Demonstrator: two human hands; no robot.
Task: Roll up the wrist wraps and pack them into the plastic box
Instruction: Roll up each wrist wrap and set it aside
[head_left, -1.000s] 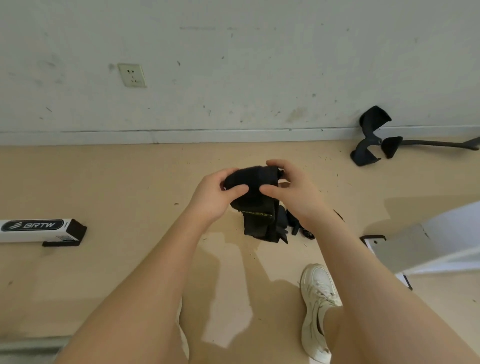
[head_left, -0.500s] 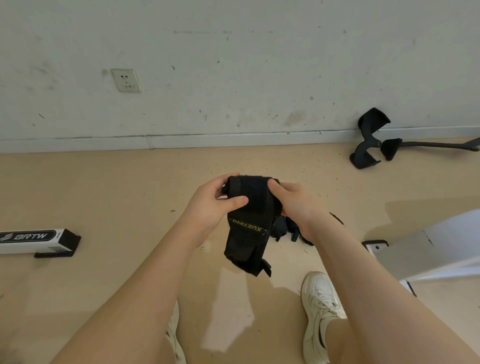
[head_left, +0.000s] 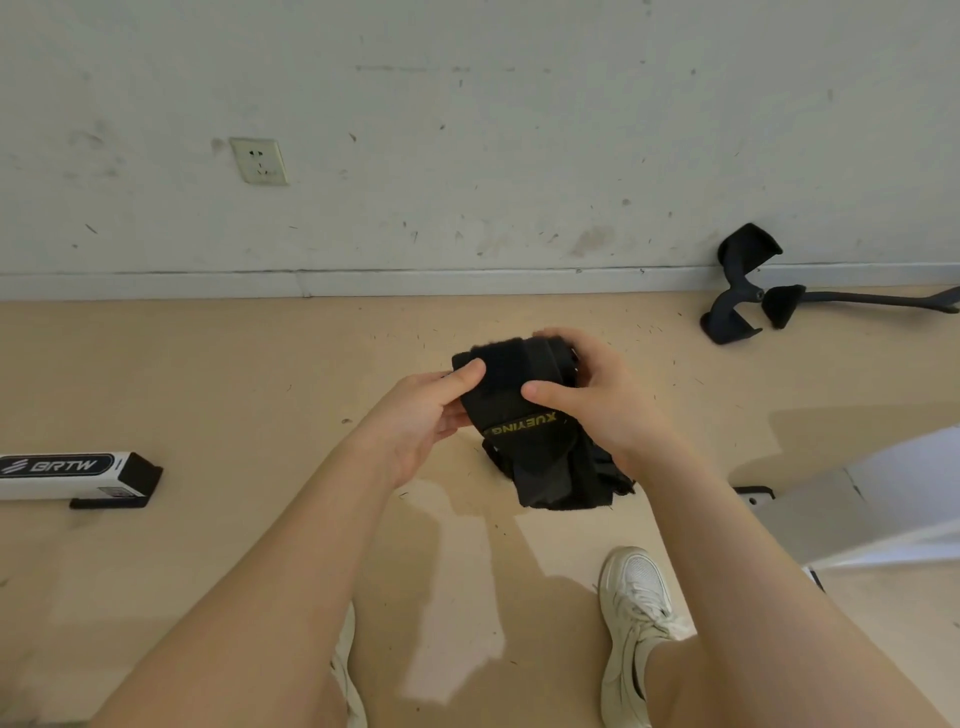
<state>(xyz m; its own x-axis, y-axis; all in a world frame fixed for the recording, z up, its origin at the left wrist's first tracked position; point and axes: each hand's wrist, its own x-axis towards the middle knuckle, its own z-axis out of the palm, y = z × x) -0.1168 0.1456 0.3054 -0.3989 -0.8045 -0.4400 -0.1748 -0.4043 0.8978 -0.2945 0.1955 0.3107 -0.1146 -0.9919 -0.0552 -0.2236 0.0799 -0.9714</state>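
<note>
Judging by the drape, the black wrist wrap (head_left: 524, 410) is light, soft and floppy, with a fuzzy hook-and-loop face that grips rather than slips; nothing fragile. It is held in the air above the floor (head_left: 260, 374), between both hands. The left hand (head_left: 423, 415) is clamped on the rolled top, thumb on the front face; the right hand (head_left: 592, 395) is curled round the roll's right side, thumb pressed just above the yellow lettering. Best held at the rolled core, with the edges pinched so the layers stay aligned. Versus half a second ago, the roll looks thicker, the hanging tail shorter and bunched. No plastic box can be made out.
</note>
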